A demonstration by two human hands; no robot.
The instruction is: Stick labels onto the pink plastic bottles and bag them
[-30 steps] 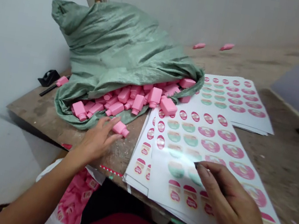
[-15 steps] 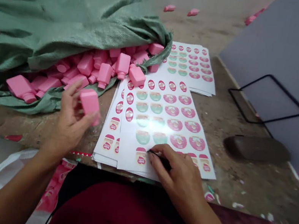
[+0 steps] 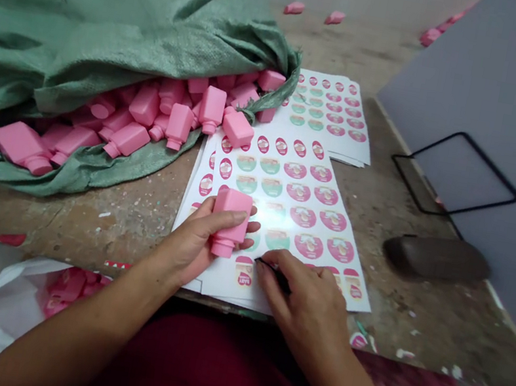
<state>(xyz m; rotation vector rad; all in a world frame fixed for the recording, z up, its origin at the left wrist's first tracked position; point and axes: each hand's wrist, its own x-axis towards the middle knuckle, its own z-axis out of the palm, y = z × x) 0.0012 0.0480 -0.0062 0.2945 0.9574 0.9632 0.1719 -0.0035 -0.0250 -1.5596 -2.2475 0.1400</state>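
My left hand (image 3: 189, 241) grips a pink plastic bottle (image 3: 230, 221) with its cap end down, just above the label sheets. My right hand (image 3: 303, 301) rests on the near edge of the top sheet of printed labels (image 3: 294, 213), pinching a thin dark tool (image 3: 273, 275) against a label. Most of that tool is hidden by my fingers. Many more pink bottles (image 3: 166, 117) spill from the mouth of a green woven sack (image 3: 119, 15) at the left.
A second stack of label sheets (image 3: 332, 110) lies behind the first on the worn wooden table (image 3: 82, 228). Near my left arm, a white plastic bag (image 3: 1, 314) holds pink items. A black wire frame (image 3: 455, 174) and a dark object (image 3: 436, 258) lie right.
My left hand has picked up the pink bottle and carried it right, over the sheets, turning it cap down. My head has turned left, and my right hand stays at the sheet.
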